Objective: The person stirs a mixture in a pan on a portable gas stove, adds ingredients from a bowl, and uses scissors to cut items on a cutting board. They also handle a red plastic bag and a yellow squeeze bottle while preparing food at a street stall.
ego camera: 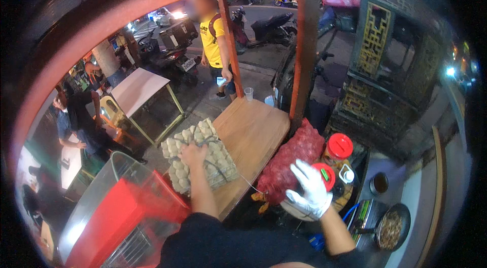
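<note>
My bare left hand [194, 153] is on top of a stack of grey pulp egg trays [217, 161], its fingers curled at the dark straps that bind it. This stack sits at the near left of a wooden counter [247, 131], partly over its edge. My right hand [312, 192] wears a thin white glove, holds nothing and has its fingers apart. It is above the near end of a red mesh sack [293, 153], beside a red-lidded jar [323, 176]; whether it touches either is unclear.
A red and clear plastic cabinet [125, 207] stands at left. At right are another red-lidded jar [338, 148], a white-capped bottle [346, 174] and a pan of chopped food [390, 228] on a stove. A plastic cup [249, 93] and a person in yellow [213, 43] are beyond.
</note>
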Demonstrator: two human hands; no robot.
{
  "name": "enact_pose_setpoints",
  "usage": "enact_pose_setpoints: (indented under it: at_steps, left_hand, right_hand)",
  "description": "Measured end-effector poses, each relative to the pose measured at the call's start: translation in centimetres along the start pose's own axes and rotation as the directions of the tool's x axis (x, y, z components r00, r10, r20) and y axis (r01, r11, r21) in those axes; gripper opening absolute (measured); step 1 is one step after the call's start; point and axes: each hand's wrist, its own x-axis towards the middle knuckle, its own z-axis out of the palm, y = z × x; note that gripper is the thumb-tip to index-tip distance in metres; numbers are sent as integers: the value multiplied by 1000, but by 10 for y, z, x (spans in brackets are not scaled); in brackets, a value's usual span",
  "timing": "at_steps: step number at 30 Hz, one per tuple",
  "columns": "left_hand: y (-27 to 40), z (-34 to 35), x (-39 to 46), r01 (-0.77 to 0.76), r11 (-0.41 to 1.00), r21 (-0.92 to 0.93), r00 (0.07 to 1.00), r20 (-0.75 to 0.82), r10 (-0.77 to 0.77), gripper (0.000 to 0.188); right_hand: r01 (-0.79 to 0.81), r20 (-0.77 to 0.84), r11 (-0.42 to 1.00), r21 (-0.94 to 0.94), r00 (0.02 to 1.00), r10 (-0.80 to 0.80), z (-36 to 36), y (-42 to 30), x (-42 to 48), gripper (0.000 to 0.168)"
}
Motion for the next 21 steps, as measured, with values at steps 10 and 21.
enact_pose_setpoints:
  at_steps: [10,21]
  left_hand:
    - [-46,49,40,-83,935,-346,976,-216,7,37]
    - [35,108,62,-599,746,-292,791,-362,493,35]
  right_hand:
    - [-885,557,460,-66,350,753,208,186,-349,36]
    - [-811,276,584,-26,556,784,183,173,-369,38]
